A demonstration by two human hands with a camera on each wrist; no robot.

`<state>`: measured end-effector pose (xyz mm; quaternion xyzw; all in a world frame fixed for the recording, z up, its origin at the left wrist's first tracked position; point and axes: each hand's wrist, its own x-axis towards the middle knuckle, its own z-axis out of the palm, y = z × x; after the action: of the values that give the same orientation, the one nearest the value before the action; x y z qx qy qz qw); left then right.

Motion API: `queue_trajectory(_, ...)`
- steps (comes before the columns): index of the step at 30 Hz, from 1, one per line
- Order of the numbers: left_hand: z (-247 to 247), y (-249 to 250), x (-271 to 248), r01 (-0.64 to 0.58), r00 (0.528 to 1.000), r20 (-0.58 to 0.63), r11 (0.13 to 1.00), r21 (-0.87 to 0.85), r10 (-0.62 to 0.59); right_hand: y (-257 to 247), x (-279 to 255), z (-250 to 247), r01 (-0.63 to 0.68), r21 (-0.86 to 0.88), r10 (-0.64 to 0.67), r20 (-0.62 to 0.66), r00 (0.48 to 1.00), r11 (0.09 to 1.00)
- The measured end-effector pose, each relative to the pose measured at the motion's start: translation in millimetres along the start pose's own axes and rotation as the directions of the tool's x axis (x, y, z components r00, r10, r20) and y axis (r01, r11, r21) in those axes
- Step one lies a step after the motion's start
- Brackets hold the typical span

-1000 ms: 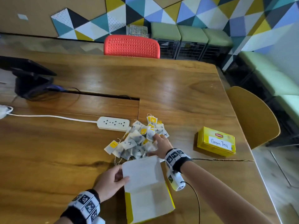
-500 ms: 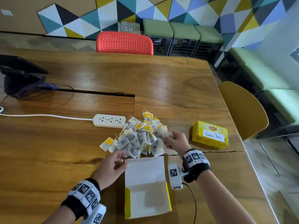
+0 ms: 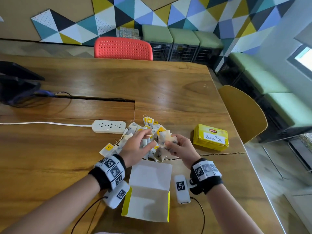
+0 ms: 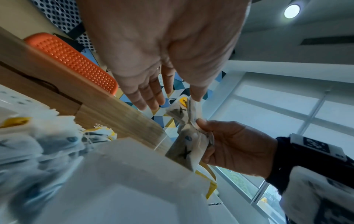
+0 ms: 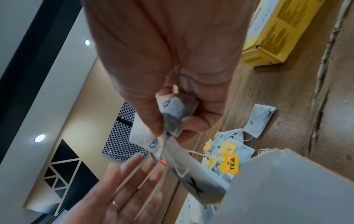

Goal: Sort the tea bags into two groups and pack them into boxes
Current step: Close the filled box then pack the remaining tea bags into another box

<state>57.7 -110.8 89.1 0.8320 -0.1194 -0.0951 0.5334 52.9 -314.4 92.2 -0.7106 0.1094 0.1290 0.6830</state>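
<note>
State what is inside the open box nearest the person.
The open box shows only its bare pale inside; no tea bags lie in the part visible. The right hand holds tea bags above the pile, beyond its raised lid.

Your right hand (image 3: pixel 181 147) grips a bunch of white paper tea bags (image 3: pixel 163 146) marked with black crosses and one blue oval, with yellow tags. Just left of that grip lies the white heap of tea bags (image 3: pixel 118 146) with the same black marks. Right of the grip you see the yellow cardboard box (image 3: pixel 210 137) with a white label. Below the grip, the open box (image 3: pixel 148 191) is white inside and yellow outside. Your wristbands (image 3: pixel 110 171) are black with white squares.
</note>
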Motion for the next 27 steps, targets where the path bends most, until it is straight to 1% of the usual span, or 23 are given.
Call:
queue_trajectory(2, 7, 5, 11, 0.029, 1.0, 0.003, 0.996, -0.085, -0.029, -1, -1, 1, 0.018, -0.024, -0.018, 0.019, 1.0, 1.0)
queue_trajectory(5, 13, 3, 22, 0.072, 0.997, -0.021, 0.993, -0.094, -0.074, 3, -2, 2, 0.036, -0.05, -0.036, 0.015, 0.999, 0.998)
queue_trajectory(8, 17, -4, 23, 0.087, 0.996, -0.019, 0.992, -0.087, -0.089, 7, 1, 1, 0.043, -0.061, -0.046, -0.059, 0.997, 0.997)
queue_trajectory(10, 19, -7, 22, 0.129, 0.992, 0.026, 0.977, -0.172, -0.126, 10, 4, -1, 0.036, -0.054, -0.041, -0.099, 0.994, 0.998)
queue_trajectory(12, 21, -7, 18, 0.208, 0.978, 0.086, 0.927, -0.312, -0.19, 12, 7, -3, 0.026, -0.039, -0.03, -0.1, 0.995, 0.999)
queue_trajectory(14, 24, -9, 15, 0.258, 0.966, 0.101, 0.883, -0.393, -0.237, 12, 8, -3, 0.018, -0.031, -0.02, -0.084, 0.996, 0.999)
queue_trajectory(17, 23, -13, 14, 0.293, 0.954, 0.081, 0.847, -0.444, -0.287, 11, 11, -3, 0.006, -0.02, -0.007, -0.086, 0.996, 1.0)
queue_trajectory(20, 19, -11, 16, 0.354, 0.923, 0.065, 0.768, -0.534, -0.38, 7, 15, -4, -0.048, 0.024, 0.051, -0.131, 0.99, 0.999)
queue_trajectory(22, 16, -8, 18, 0.37, 0.915, 0.08, 0.742, -0.56, -0.396, 3, 15, -3, -0.06, 0.083, 0.068, -0.102, 0.992, 0.995)
queue_trajectory(23, 16, -6, 20, 0.372, 0.914, 0.082, 0.74, -0.56, -0.397, 1, 14, -2, -0.048, 0.069, 0.053, -0.082, 0.995, 0.996)
queue_trajectory(24, 16, -5, 21, 0.369, 0.916, 0.079, 0.747, -0.553, -0.394, 0, 14, 0, -0.025, -0.001, 0.025, -0.065, 0.998, 1.0)
queue_trajectory(26, 15, -3, 23, 0.355, 0.926, 0.076, 0.788, -0.502, -0.369, -2, 13, 5, 0.044, -0.223, -0.05, -0.018, 0.999, 0.974)
queue_trajectory(27, 16, -4, 25, 0.351, 0.931, 0.08, 0.808, -0.473, -0.357, -2, 13, 8, 0.077, -0.292, -0.079, 0.005, 0.997, 0.953)
